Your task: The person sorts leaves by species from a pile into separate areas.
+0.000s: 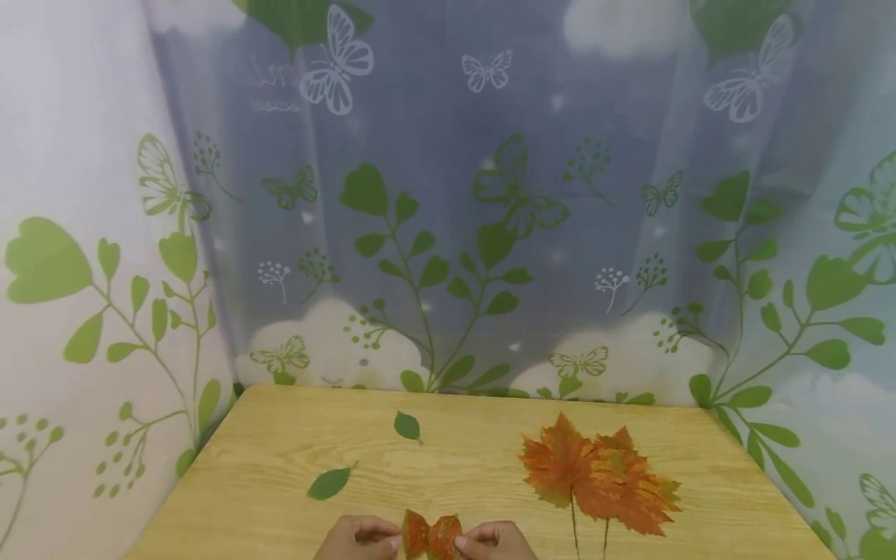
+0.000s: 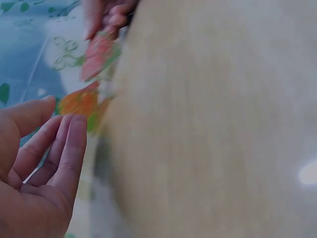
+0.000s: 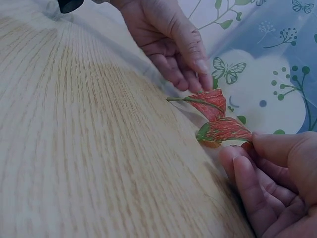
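Observation:
Both hands hold a red-orange leaf (image 1: 428, 533), folded up and narrowed at its middle like a bow, low over the front of the table. My left hand (image 1: 358, 537) pinches its left end between thumb and fingertips. At the opposite end, my right hand (image 1: 495, 540) pinches the edge with thumb and fingers. In the right wrist view, the leaf (image 3: 225, 130) shows reddish veined folds, a green edge and a thin stem running out toward the table. The left wrist view is blurred; the left fingertips stand close against the leaf's orange part (image 2: 79, 103).
Two orange maple leaves (image 1: 560, 463) with thin dark stems overlap on the right of the wooden table (image 1: 462, 467). Two small green leaves (image 1: 330, 483) lie apart at the left and middle back. A printed curtain (image 1: 448, 117) hangs behind and along both sides.

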Motion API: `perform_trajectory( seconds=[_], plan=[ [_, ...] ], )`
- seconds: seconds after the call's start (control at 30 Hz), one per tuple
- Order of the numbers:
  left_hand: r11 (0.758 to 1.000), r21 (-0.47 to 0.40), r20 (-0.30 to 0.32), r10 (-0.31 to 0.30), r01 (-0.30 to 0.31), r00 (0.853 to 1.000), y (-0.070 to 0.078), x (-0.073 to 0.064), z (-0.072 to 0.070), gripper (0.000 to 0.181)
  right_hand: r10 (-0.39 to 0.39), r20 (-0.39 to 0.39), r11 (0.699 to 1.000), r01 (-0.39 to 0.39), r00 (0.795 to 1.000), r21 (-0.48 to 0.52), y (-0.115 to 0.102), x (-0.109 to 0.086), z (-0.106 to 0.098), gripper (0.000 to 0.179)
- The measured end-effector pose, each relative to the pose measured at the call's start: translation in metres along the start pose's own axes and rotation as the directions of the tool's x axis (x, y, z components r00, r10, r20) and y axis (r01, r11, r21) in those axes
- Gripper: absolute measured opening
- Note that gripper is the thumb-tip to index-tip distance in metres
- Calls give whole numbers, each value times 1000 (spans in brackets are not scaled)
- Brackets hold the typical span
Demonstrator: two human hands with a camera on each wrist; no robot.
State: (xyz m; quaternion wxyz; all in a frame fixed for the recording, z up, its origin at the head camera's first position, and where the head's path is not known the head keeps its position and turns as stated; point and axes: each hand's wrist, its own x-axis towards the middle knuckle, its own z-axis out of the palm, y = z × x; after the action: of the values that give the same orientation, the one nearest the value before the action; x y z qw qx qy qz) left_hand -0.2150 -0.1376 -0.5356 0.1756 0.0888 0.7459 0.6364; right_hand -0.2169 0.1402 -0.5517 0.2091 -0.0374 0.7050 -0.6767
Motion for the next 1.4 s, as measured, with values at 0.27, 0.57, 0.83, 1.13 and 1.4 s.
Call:
perform_trajectory(
  seconds=[0.27, 0.57, 0.83, 1.13, 1.4],
  plan=[
    [966, 259, -278, 98, -24, 956, 34, -16, -30, 37, 12, 8, 1000, -12, 1000, 6, 0, -1, 5, 29],
    [900, 433, -504, 195, 50, 841, 34, -15, -69, 32, -7, 24, 1000, 7, 1000, 23, -1, 0, 10, 25],
    [896, 420, -538, 119, 143, 835, 17, -7, -89, 39, -19, 42, 999, 17, 999, 36, -5, 0, 11, 26],
    [883, 441, -563, 134, 159, 816, 8, 3, -81, 37, -14, 58, 1000, 14, 998, 12, -8, -4, 6, 29],
    [841, 519, -563, 200, 155, 802, 0, 13, -79, 29, 41, 32, 998, -42, 999, 42, -4, -6, 3, 26]
  ],
)
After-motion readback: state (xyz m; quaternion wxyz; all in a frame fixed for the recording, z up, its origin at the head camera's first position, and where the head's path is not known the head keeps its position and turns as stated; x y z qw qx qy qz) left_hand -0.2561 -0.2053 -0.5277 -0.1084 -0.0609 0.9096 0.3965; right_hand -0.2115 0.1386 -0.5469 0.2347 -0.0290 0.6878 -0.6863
